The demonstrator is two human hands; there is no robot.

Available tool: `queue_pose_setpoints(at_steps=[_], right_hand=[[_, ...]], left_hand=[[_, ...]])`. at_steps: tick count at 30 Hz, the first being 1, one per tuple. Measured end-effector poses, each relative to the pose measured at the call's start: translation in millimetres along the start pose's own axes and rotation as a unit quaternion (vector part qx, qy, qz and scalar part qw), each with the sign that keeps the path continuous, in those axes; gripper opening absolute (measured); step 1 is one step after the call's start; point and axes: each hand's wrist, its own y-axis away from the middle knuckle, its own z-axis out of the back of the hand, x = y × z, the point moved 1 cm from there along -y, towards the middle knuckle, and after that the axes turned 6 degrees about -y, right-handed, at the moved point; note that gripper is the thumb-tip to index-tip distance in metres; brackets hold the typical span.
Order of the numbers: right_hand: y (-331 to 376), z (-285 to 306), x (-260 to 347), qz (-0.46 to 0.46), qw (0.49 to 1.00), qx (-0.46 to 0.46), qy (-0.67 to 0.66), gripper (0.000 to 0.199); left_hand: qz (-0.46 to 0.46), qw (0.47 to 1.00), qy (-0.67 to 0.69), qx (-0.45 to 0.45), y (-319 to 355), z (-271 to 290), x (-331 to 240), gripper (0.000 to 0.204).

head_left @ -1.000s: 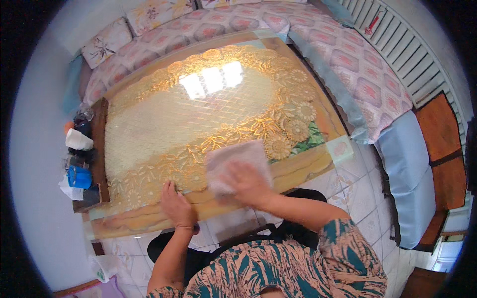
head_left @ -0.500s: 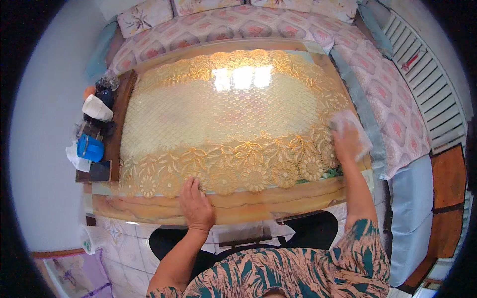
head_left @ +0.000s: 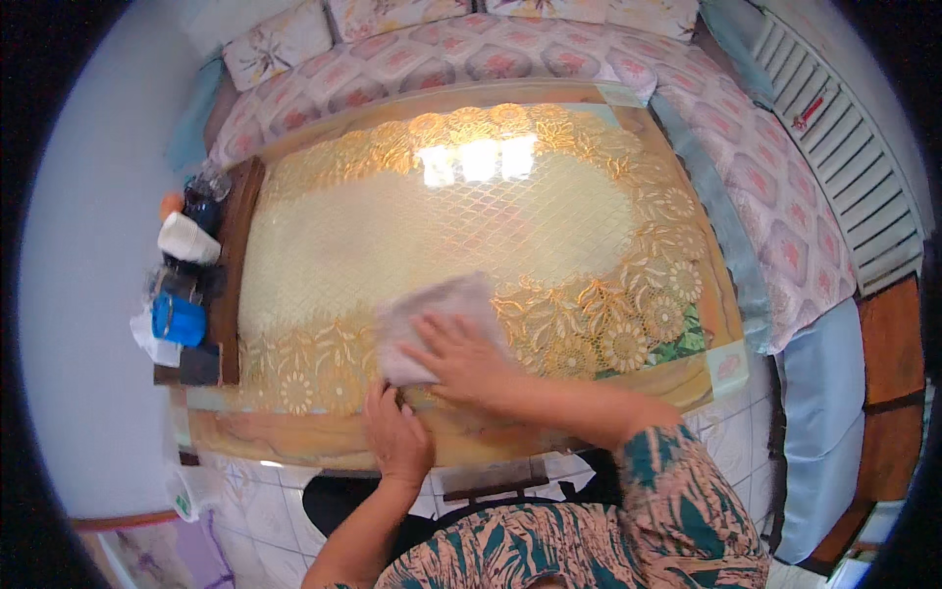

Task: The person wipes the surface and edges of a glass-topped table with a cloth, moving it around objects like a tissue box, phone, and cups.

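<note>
A pale pinkish-grey cloth lies spread on the near middle of the table. My right hand rests flat on the cloth, fingers spread, its forearm reaching in from the right. Just left and nearer, my left hand leans on the table's near edge, fingertips beside the cloth's lower left corner. Whether they touch the cloth I cannot tell. Under both hands, a gold lace-patterned cover with flowers and leaves shows a glossy surface.
Along the table's left side, a brown wooden tray holds a white cup stack, a blue container and dark items. A patterned sofa wraps the far and right sides. A white slatted radiator stands at right.
My right hand has swept the cloth from the table's right edge leftward to the near middle, beside my left hand. My left hand stays at the near edge. The view has shifted slightly.
</note>
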Motion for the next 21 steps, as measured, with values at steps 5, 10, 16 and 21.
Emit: queue_pose_setpoints(at_steps=[5, 10, 16, 21], right_hand=[[-93.1, -16.6, -26.6, -0.003, 1.000, -0.022, -0.009, 0.067], [-91.6, 49.6, -129.9, -0.219, 0.973, -0.069, -0.010, 0.068], [90.1, 143.6, -258.2, -0.513, 0.824, -0.155, 0.185, 0.063], [239.1, 163.8, -237.7, -0.591, 0.750, -0.192, 0.228, 0.063]], left_hand=[[-0.017, 1.000, 0.006, 0.009, -1.0, 2.9, -0.5, 0.033], [-0.005, 1.000, 0.002, -0.002, 8.8, -0.4, 7.2, 0.033], [-0.015, 1.000, -0.013, 0.003, 5.0, 0.3, 6.3, 0.035], [-0.026, 0.998, -0.062, 0.010, 3.2, -1.2, 1.1, 0.034]])
